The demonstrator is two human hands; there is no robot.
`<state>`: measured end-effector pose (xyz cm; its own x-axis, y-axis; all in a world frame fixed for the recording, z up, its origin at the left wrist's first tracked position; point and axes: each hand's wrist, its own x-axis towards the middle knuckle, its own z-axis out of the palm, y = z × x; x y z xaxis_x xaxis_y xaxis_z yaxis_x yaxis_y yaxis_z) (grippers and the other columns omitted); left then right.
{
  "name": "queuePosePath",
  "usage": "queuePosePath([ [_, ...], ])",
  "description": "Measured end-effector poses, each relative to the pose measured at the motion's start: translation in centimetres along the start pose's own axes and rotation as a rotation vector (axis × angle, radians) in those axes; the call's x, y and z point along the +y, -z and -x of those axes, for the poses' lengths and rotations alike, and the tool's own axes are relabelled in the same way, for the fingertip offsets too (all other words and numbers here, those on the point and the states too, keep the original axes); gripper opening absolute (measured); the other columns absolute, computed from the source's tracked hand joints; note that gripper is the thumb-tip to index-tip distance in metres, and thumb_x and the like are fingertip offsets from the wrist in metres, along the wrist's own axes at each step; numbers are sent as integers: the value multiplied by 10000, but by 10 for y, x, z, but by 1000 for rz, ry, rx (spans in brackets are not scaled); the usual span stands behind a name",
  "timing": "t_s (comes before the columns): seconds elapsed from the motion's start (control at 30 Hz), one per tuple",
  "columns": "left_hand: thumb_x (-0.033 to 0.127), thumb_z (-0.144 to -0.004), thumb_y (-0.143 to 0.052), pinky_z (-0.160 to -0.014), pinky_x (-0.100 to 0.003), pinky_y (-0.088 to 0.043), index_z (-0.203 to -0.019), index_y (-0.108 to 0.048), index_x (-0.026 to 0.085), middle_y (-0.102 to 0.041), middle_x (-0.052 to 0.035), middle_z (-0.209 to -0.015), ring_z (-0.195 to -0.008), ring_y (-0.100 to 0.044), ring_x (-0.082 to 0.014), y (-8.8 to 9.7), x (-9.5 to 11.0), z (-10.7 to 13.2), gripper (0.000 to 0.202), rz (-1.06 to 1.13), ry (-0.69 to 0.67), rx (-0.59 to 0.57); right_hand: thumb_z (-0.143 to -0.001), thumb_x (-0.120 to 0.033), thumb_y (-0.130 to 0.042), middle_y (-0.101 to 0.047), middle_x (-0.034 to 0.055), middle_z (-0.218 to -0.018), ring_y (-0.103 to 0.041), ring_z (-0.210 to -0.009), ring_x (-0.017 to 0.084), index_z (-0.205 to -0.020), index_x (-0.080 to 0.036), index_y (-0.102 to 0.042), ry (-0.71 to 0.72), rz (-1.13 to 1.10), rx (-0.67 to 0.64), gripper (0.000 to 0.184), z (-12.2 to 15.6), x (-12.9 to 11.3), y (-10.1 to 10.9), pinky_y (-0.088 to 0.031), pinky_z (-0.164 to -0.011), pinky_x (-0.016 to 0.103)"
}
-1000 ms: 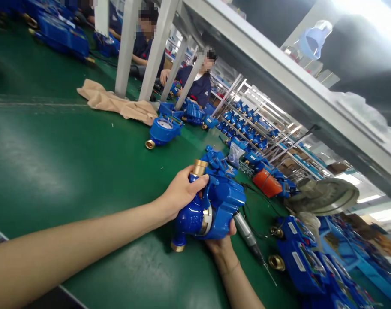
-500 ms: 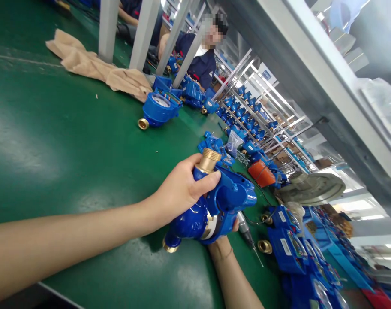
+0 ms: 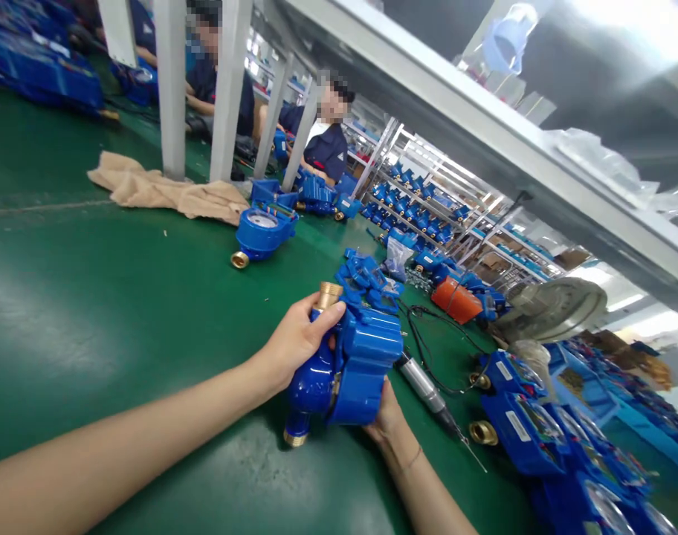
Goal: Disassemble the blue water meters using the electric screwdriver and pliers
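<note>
A blue water meter (image 3: 312,386) with brass threaded ends is held up over the green bench, tilted on its side. My left hand (image 3: 299,338) is closed round its upper pipe end, thumb across the neck just below the brass thread. Against the far right side of the blue housing is my right hand (image 3: 384,416), its fingers mostly hidden behind the meter. Just right of it lies an electric screwdriver (image 3: 428,390) with a long thin bit and a black cable. Loose blue plastic parts (image 3: 366,279) are heaped behind the meter.
Another water meter (image 3: 264,232) stands farther back beside a tan cloth (image 3: 166,189). Several meters (image 3: 531,431) line the right side. An orange box (image 3: 457,299) sits beyond the cable. Grey posts (image 3: 172,89) and a shelf beam (image 3: 456,96) rise ahead; co-workers sit behind.
The meter has turned in my hands, so its blue housing now faces me and the white ring is out of sight. It appears a little farther left as the view shifted.
</note>
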<state>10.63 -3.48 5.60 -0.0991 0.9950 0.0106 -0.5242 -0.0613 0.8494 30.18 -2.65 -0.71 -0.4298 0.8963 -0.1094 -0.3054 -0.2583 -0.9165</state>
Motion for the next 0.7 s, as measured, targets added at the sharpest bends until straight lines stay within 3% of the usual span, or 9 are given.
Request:
queuePosePath([
  [0.1,508,-789,-703,-513,-217,-446,-793,-572,184,-616,37,-564,-482,-534,-114,9,-8,-14,350,44,95,-28,-558,-526,-923,-739,78,-1119,-695,-1085,302,-1195,-273,-611,-13,-60,-86,753,1,-11,-14,-500,-1024,502],
  [0.2,514,-807,-667,-655,-309,-550,-831,-622,172,-716,-27,-705,-629,-668,-189,14,-14,-23,345,94,189,-29,-691,-377,-882,-712,74,-1186,-689,-1123,276,-1330,-304,-501,-63,-124,-198,748,5,-21,-26,-479,-1048,503],
  [0.27,501,-832,-644,-739,-352,-572,-867,-643,173,-738,-36,-762,-712,-702,-212,15,-17,-25,330,106,232,-21,-708,-338,-873,-691,78,-1231,-675,-1153,267,-1346,-295,-481,-44,-151,-216,749,7,-23,-32,-459,-1072,491],
  [0.4,459,-905,-606,-812,-379,-571,-949,-652,149,-729,-36,-852,-779,-698,-173,15,-18,-24,317,48,331,-49,-567,-312,-946,-695,101,-1225,-666,-1155,276,-1233,-209,-568,13,-162,-175,772,7,-20,-41,-428,-1104,463],
  [0.5,518,-938,-548,-841,-394,-568,-1052,-653,145,-720,-63,-991,-874,-691,-178,15,-18,-22,404,-18,417,-95,-481,-256,-971,-726,121,-1147,-699,-1070,293,-1189,-160,-607,36,-201,-173,802,8,-19,-51,-448,-1075,487],
  [0.7,604,-918,-520,-900,-442,-551,-1146,-646,142,-713,-100,-1099,-978,-687,-216,21,-29,-30,531,-64,519,-182,-477,-231,-969,-694,123,-1238,-693,-1079,279,-1215,-176,-596,96,-249,-107,829,11,-19,-62,-477,-1042,468],
])
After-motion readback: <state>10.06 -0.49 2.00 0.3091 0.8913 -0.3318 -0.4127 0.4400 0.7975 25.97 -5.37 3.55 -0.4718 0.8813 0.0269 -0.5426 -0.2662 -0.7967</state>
